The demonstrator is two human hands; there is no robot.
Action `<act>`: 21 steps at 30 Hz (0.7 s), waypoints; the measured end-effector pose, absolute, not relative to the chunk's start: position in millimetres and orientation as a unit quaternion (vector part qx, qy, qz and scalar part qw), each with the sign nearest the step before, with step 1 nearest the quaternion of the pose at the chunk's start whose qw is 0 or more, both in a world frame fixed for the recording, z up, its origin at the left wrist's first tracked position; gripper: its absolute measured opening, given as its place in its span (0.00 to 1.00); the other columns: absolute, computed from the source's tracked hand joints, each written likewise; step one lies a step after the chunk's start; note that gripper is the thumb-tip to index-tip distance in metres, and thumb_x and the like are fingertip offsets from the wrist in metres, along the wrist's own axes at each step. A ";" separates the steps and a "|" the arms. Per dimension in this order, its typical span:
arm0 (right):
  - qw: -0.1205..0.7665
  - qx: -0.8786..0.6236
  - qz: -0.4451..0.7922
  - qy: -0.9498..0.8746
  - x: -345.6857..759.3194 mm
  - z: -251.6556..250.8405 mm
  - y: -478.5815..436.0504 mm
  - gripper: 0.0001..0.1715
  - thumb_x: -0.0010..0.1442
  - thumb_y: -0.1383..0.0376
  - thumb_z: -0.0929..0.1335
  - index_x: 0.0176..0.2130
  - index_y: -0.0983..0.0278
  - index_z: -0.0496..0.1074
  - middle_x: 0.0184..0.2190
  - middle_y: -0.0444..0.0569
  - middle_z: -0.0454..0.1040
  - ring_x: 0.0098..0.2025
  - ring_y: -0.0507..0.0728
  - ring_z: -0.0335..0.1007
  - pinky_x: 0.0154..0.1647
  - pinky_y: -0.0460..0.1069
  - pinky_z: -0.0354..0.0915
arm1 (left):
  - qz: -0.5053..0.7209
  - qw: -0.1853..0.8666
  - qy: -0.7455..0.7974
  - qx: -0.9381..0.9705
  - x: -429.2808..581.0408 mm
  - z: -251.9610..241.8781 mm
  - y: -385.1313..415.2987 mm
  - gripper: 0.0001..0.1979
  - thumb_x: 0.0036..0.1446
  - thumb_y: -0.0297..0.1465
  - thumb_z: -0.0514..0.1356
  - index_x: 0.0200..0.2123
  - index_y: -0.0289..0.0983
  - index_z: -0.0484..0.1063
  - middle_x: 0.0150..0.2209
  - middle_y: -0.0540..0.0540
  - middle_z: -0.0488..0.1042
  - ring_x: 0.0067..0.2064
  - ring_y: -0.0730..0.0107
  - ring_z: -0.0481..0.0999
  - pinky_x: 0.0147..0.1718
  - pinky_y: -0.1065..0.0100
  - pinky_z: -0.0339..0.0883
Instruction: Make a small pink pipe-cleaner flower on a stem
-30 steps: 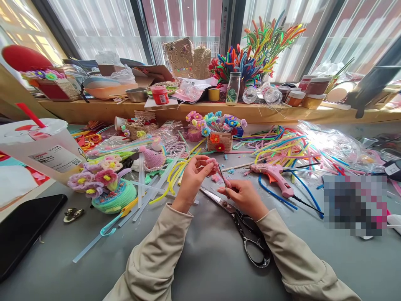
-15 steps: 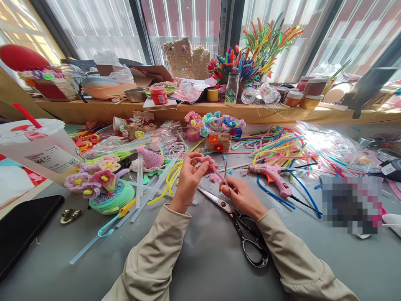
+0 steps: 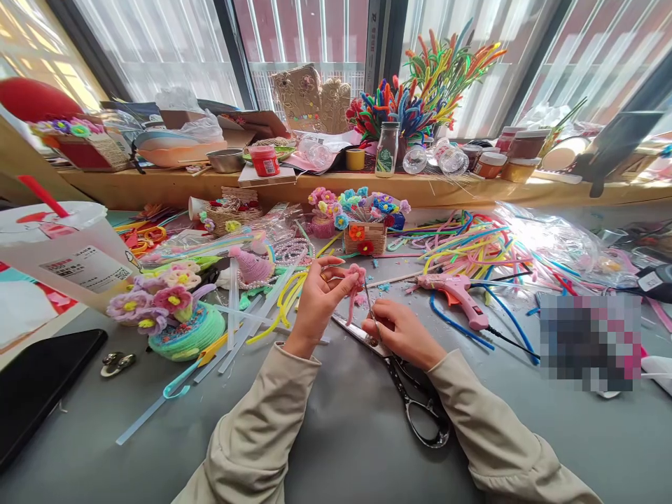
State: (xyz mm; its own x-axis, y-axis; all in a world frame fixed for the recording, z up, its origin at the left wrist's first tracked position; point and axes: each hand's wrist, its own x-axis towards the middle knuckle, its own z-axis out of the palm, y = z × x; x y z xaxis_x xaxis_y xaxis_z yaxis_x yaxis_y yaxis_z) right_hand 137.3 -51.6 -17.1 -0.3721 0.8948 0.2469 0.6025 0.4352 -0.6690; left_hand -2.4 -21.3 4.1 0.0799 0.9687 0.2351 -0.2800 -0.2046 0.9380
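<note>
My left hand point(image 3: 326, 294) is closed in a pinch on a small pink pipe-cleaner flower point(image 3: 357, 275), whose fuzzy stem point(image 3: 351, 308) hangs down. In my right hand point(image 3: 402, 329) is a pair of small scissors point(image 3: 368, 304) with thin metal blades; the fingers cover their handles. The blade tips point up and reach close to the flower; whether they touch it I cannot tell. Below my right hand, large black-handled scissors point(image 3: 426, 423) lie on the grey table point(image 3: 346, 434), partly covered by that hand.
Right of my hands lies a pink glue gun point(image 3: 451, 290) with its cord, before a heap of pipe cleaners point(image 3: 472, 245). At left are a green pot of fuzzy flowers point(image 3: 189, 329), clear glue sticks point(image 3: 257, 322), a phone point(image 3: 47, 385) and a drink cup point(image 3: 68, 259). A flower basket point(image 3: 362, 241) stands behind.
The pink stem, stretched toward my right hand before, now hangs down below the flower. The small scissors have tilted left and dropped slightly; my right hand has shifted a little.
</note>
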 end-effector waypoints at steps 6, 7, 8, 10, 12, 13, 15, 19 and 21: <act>0.316 -0.473 0.246 -0.785 137.2 -17.7 -50.6 0.21 0.52 0.58 0.60 0.15 0.65 0.53 0.17 0.41 0.55 0.22 0.47 0.51 0.23 0.43 0.48 | 0.589 0.521 0.352 0.507 -2.3 4.4 -20.5 0.16 0.41 0.28 0.60 0.35 0.36 0.58 0.29 0.49 0.70 0.34 0.70 0.73 0.33 0.68 0.67; 0.320 -0.473 0.245 -0.783 137.2 -18.0 -50.4 0.21 0.52 0.59 0.61 0.14 0.65 0.52 0.17 0.41 0.55 0.22 0.47 0.51 0.23 0.43 0.48 | 0.592 0.519 0.352 0.506 -2.4 4.3 -20.4 0.16 0.41 0.28 0.60 0.35 0.36 0.58 0.30 0.49 0.70 0.34 0.70 0.73 0.33 0.68 0.67; 0.324 -0.473 0.246 -0.781 137.2 -18.4 -50.2 0.20 0.51 0.61 0.61 0.14 0.65 0.52 0.17 0.41 0.55 0.21 0.47 0.51 0.23 0.43 0.48 | 0.595 0.518 0.351 0.505 -2.6 4.1 -20.3 0.16 0.41 0.28 0.60 0.35 0.36 0.58 0.30 0.49 0.71 0.34 0.70 0.73 0.33 0.68 0.67; 0.335 -0.474 0.249 -0.775 137.1 -19.1 -50.0 0.20 0.51 0.63 0.61 0.14 0.65 0.52 0.17 0.41 0.55 0.21 0.47 0.51 0.23 0.43 0.49 | 0.601 0.521 0.343 0.500 -2.8 3.6 -20.3 0.16 0.42 0.28 0.60 0.35 0.36 0.58 0.30 0.49 0.71 0.35 0.70 0.72 0.34 0.68 0.67; 0.346 -0.475 0.252 -0.769 137.1 -19.5 -50.0 0.19 0.51 0.65 0.61 0.13 0.65 0.52 0.16 0.41 0.54 0.21 0.47 0.51 0.23 0.43 0.50 | 0.606 0.526 0.334 0.495 -3.0 3.2 -20.4 0.15 0.42 0.28 0.60 0.35 0.36 0.58 0.31 0.48 0.71 0.35 0.70 0.73 0.35 0.67 0.66; 0.351 -0.476 0.251 -0.766 137.1 -19.6 -50.1 0.19 0.50 0.65 0.61 0.13 0.65 0.52 0.16 0.41 0.54 0.20 0.47 0.51 0.23 0.43 0.50 | 0.608 0.527 0.331 0.493 -3.0 3.0 -20.5 0.15 0.42 0.28 0.60 0.35 0.36 0.58 0.31 0.48 0.72 0.35 0.70 0.73 0.35 0.66 0.66; 0.357 -0.476 0.248 -0.764 137.2 -19.3 -50.5 0.19 0.50 0.63 0.62 0.13 0.65 0.52 0.16 0.41 0.54 0.20 0.47 0.50 0.22 0.43 0.49 | 0.610 0.528 0.330 0.490 -3.0 2.9 -20.5 0.15 0.42 0.28 0.60 0.34 0.36 0.58 0.31 0.48 0.72 0.35 0.70 0.73 0.35 0.66 0.66; 0.345 -0.482 0.243 -0.768 137.7 -18.0 -51.8 0.21 0.49 0.57 0.62 0.14 0.65 0.54 0.17 0.40 0.54 0.20 0.47 0.50 0.21 0.43 0.48 | 0.609 0.534 0.327 0.487 -3.0 3.3 -20.5 0.16 0.42 0.28 0.60 0.34 0.37 0.58 0.31 0.48 0.73 0.34 0.70 0.73 0.36 0.65 0.65; 0.329 -0.489 0.243 -0.770 138.1 -17.8 -52.2 0.21 0.50 0.54 0.61 0.16 0.65 0.55 0.17 0.41 0.55 0.21 0.47 0.51 0.21 0.43 0.48 | 0.611 0.532 0.327 0.486 -3.2 3.6 -20.8 0.16 0.42 0.28 0.60 0.34 0.37 0.58 0.31 0.48 0.73 0.35 0.70 0.73 0.35 0.66 0.65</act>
State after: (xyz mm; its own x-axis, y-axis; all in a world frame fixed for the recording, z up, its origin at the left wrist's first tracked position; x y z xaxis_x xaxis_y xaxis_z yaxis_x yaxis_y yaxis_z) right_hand 138.1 -52.2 -17.8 -0.3041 0.9138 0.2693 0.5933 0.4028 -0.6970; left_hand -3.2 -20.8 3.6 0.0382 0.9684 0.2463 -0.3314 -0.2203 0.9174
